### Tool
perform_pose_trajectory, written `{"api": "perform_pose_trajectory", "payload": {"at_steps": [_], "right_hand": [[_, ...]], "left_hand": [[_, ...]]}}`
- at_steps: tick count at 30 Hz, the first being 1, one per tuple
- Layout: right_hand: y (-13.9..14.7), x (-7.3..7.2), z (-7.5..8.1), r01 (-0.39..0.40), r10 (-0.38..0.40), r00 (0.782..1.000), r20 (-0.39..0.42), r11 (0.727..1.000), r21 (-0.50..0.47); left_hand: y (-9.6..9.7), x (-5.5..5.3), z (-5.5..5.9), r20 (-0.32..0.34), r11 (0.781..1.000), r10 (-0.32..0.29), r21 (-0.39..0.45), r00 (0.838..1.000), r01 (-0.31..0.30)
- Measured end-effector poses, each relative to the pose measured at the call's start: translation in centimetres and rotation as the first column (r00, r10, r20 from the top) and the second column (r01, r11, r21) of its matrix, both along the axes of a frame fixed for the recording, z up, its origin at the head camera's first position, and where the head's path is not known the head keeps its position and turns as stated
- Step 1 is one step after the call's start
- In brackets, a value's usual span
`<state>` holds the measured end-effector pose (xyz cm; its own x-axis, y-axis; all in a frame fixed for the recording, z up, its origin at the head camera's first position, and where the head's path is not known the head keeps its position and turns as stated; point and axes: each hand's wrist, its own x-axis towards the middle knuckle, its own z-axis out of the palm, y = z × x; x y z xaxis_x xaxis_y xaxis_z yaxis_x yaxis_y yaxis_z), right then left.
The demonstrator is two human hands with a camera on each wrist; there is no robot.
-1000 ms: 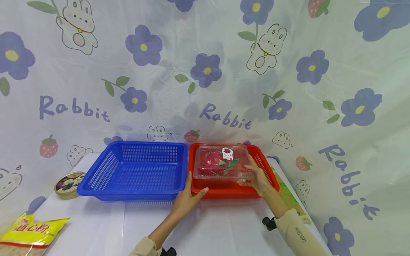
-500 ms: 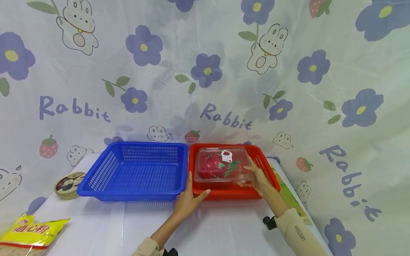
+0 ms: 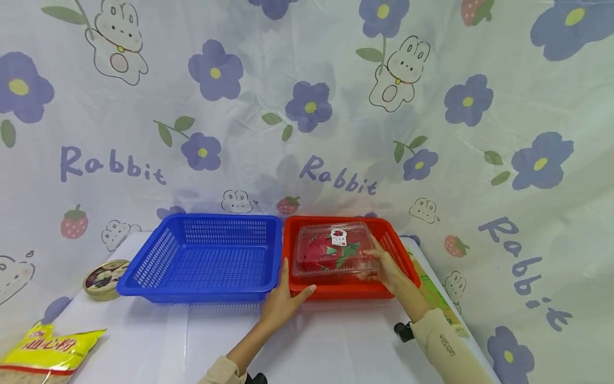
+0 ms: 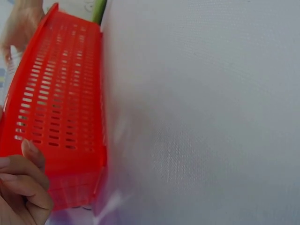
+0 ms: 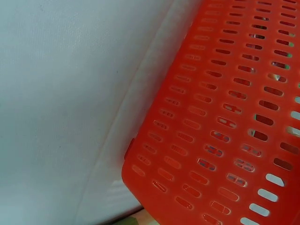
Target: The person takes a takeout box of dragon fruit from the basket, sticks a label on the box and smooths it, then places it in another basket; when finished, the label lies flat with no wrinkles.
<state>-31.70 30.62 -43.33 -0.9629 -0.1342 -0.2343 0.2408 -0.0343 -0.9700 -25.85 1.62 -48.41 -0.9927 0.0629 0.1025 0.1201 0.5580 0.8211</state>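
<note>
A clear plastic box (image 3: 352,263) with a white label holds red and green dragon fruit (image 3: 317,249), and it sits tilted inside the red basket (image 3: 342,292). My right hand (image 3: 387,271) grips the box by its right side; part of the fingers is hidden behind the plastic. At the front left corner of the red basket my left hand (image 3: 279,305) holds the rim, thumb toward the front. Curled fingers of the left hand (image 4: 23,185) show against the basket's corner in the left wrist view. Only the slotted wall of the red basket (image 5: 211,117) and the table appear in the right wrist view.
A blue basket (image 3: 211,296) stands directly left of the red one. Left of it is a round tin (image 3: 103,280), with a yellow bag (image 3: 50,346) at the near left. A green package (image 3: 438,298) lies right of the red basket. A printed curtain (image 3: 268,170) hangs behind.
The clear box has come slightly down and toward me inside the red basket, with my right hand on it. My left hand stays at the basket's corner.
</note>
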Motion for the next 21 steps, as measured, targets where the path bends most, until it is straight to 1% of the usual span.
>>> {"api": "perform_pose_trajectory", "payload": {"at_steps": [2,9,21], "right_hand": [[-0.03,-0.08,-0.11,-0.007,0.007,1.000,0.001,1.000,0.014],[-0.24,-0.41,-0.28,0.010,-0.011,1.000,0.028,0.999,0.038],[-0.09,-0.30,-0.37,-0.032,0.031,0.999,0.037,0.999,0.029]], "left_hand": [[0.01,0.02,0.00,0.003,1.000,0.001,0.001,1.000,-0.001],[0.00,-0.06,-0.14,-0.003,1.000,0.000,0.000,1.000,0.000],[0.03,-0.02,-0.11,-0.001,1.000,-0.012,0.020,1.000,0.012]]}}
